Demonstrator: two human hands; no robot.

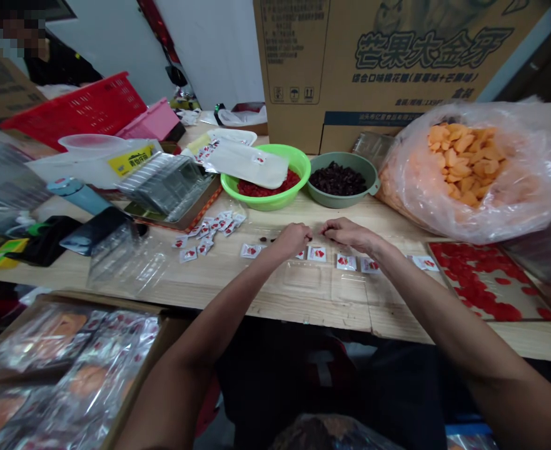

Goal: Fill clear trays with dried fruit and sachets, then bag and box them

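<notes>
Both of my hands are over the row of clear plastic trays (303, 275) on the wooden table. Fingers of my left hand (294, 240) are closed on a small dark piece, near small white packets with red print (317, 254). To its right, my right hand (345, 232) has its fingers pinched together; what they hold, if anything, is too small to make out. Small dark pieces (263, 239) lie just left of my left hand. Beyond the hands stand a green bowl of dark pieces (338, 179) and a bright green bowl of red pieces (268, 187).
A plastic bag of orange pieces (465, 162) and a tray of red discs (486, 281) are at right. Loose packets (209, 231), stacked clear lids (167, 184) and a blue bottle (78, 195) lie left. A large carton (341, 69) stands behind; a box of packaged goods (69, 356) sits lower left.
</notes>
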